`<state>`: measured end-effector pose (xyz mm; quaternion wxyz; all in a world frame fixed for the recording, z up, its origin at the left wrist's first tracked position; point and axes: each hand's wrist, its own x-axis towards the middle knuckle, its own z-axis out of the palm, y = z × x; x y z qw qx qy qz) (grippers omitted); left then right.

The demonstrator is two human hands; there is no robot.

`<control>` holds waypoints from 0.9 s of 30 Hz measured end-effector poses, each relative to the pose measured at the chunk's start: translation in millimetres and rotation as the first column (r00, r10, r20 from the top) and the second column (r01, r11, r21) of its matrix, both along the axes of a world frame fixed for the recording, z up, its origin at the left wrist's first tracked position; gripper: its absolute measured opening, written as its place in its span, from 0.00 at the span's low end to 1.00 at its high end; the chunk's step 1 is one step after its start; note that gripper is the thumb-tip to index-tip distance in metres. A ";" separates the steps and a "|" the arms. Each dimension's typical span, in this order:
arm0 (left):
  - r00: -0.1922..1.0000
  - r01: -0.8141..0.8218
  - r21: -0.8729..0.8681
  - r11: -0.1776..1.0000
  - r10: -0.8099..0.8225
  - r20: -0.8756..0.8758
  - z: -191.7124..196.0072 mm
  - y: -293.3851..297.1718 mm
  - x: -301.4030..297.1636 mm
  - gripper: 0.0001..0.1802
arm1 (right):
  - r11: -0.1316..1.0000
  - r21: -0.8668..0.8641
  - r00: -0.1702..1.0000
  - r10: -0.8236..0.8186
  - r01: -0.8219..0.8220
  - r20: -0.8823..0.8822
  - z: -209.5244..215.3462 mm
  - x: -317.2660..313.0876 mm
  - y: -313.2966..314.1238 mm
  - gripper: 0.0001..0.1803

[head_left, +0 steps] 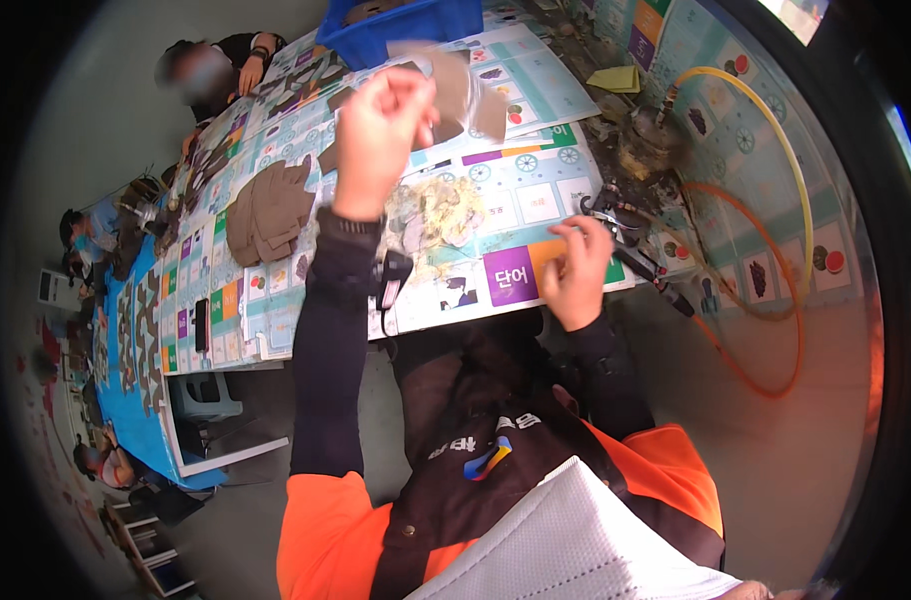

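My left hand (380, 130) is raised over the far part of the table, its fingers curled together. Just right of it is a blurred brown flat piece (485, 108); I cannot tell whether the fingers touch it. My right hand (579, 272) is above the table's near edge, fingers loosely bent and apart, with nothing visible in them. A black-handled spray-gun-like tool (625, 225) lies beside it. Between my hands, a crusty yellowish patch of residue (440, 215) covers part of the printed sheet. A stack of brown flat pieces (268, 215) lies left of my left forearm.
A blue bin (400, 30) stands at the far edge. Yellow hose (790, 130) and orange hose (797, 340) loop on the right, near a grimy pot (650, 145). A phone (202, 325) lies on the left. A masked co-worker (207, 75) sits across the table.
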<state>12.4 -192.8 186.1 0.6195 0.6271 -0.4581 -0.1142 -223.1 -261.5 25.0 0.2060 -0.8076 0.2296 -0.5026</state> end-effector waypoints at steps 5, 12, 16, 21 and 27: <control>0.981 0.052 -0.296 0.954 -0.105 -0.165 42.9 -91.6 38.3 0.09 | 0.998 -0.067 0.999 0.003 -0.005 -0.035 -10.4 7.2 3.2 0.19; 0.752 0.016 0.044 0.999 0.017 -0.659 -100.7 -170.7 66.9 0.08 | 0.996 -0.074 0.999 0.038 -0.040 -0.037 -8.3 8.4 1.2 0.15; 0.662 0.035 0.416 0.908 0.291 -0.691 -166.5 -173.0 72.3 0.11 | 0.997 -0.072 0.999 0.036 -0.038 -0.030 -7.8 9.7 2.0 0.14; 0.632 0.083 0.422 0.903 0.280 -0.722 -170.6 -171.8 70.9 0.12 | 0.996 -0.074 0.997 0.043 -0.047 -0.058 -10.5 10.4 2.0 0.13; 0.942 0.167 0.585 0.794 0.046 -0.332 -113.4 -114.0 69.2 0.17 | 0.997 -0.068 0.997 0.033 -0.037 -0.064 -15.6 12.9 6.6 0.13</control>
